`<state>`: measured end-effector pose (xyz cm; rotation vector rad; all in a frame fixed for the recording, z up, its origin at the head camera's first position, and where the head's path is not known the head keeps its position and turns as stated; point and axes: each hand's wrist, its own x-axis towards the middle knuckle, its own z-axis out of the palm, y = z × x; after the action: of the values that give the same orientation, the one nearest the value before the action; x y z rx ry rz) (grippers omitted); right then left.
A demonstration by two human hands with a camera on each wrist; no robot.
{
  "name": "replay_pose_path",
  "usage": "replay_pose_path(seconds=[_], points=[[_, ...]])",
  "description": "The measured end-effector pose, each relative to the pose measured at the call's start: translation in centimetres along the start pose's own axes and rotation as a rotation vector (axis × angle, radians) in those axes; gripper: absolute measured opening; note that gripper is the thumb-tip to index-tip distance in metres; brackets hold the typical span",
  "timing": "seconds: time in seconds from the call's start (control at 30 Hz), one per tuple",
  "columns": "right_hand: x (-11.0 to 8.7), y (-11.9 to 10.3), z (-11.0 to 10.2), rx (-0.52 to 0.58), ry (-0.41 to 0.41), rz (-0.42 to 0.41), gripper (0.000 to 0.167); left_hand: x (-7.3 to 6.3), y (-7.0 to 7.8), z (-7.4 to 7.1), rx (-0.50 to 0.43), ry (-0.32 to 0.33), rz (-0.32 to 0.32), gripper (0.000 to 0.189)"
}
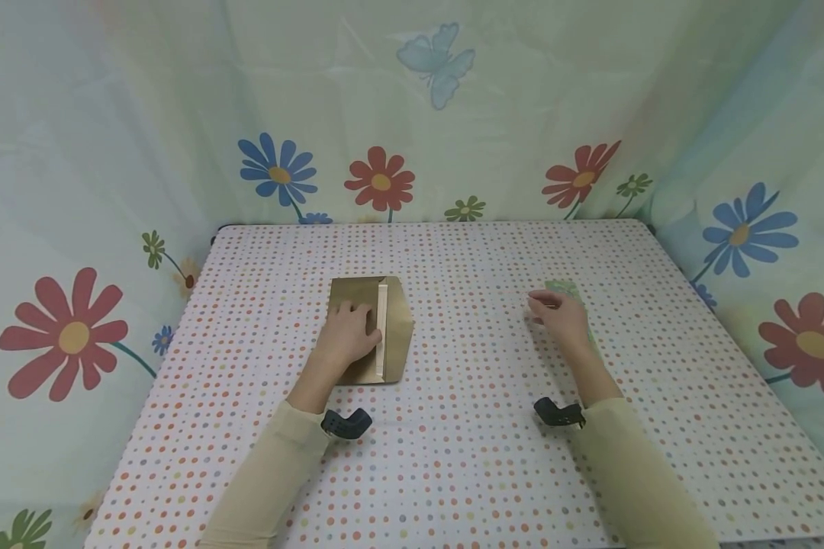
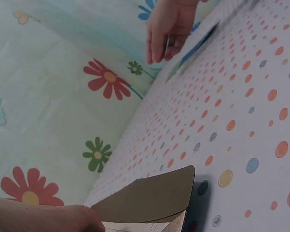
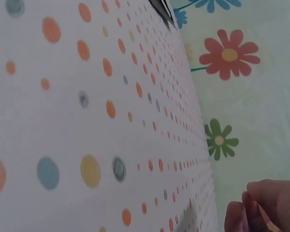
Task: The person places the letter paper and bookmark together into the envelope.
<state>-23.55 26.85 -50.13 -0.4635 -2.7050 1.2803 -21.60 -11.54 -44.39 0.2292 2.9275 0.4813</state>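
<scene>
A gold envelope (image 1: 396, 335) lies left of the middle of the table, its flap spread toward the right and a pale strip (image 1: 381, 305) running along the fold. On top of it rests my left hand (image 1: 349, 334), fingers bent lightly and thumb by the strip. In the left wrist view the envelope's flap (image 2: 145, 195) stands out beyond the thumb. My right hand (image 1: 561, 316) hovers over a green patterned card (image 1: 563, 287), which it partly covers. The right fingers (image 3: 236, 215) are loosely bent, thumb close to them, and no object shows between them.
The table (image 1: 467, 442) has a white cover with coloured dots. A curtain (image 1: 494, 145) printed with flowers hangs behind it and along both sides. A dark wrist camera (image 1: 346, 424) sits on the left wrist, another (image 1: 558, 412) on the right.
</scene>
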Motion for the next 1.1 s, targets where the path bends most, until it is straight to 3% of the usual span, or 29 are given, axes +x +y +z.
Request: replay_pose_path(seconds=[0.17, 0.27, 0.53, 0.67, 0.8, 1.1], points=[[-0.3, 0.7, -1.9, -0.069, 0.113, 0.015, 0.043, 0.0, -0.1, 0.1, 0.002, 0.008, 0.006, 0.053], [0.4, 2.4, -2.7, -0.135, 0.19, 0.002, 0.045, 0.0, 0.0, 0.1, -0.001, 0.008, 0.007, 0.052], [-1.8, 0.5, -6.1, -0.125, 0.318, 0.049, 0.036, -0.1, 0.1, 0.0, -0.007, 0.001, 0.007, 0.052], [-1.7, 1.5, -7.1, -0.177, 0.363, 0.041, 0.038, 0.0, 0.0, 0.0, -0.004, 0.0, 0.006, 0.053], [-1.6, 2.3, -7.8, -0.258, 0.353, 0.09, 0.045, -0.1, 0.0, 0.0, -0.004, 0.0, 0.005, 0.053], [-2.8, 1.7, -8.7, -0.427, 0.228, 0.291, 0.061, -0.1, 0.1, -0.1, 0.004, -0.009, 0.001, 0.053]])
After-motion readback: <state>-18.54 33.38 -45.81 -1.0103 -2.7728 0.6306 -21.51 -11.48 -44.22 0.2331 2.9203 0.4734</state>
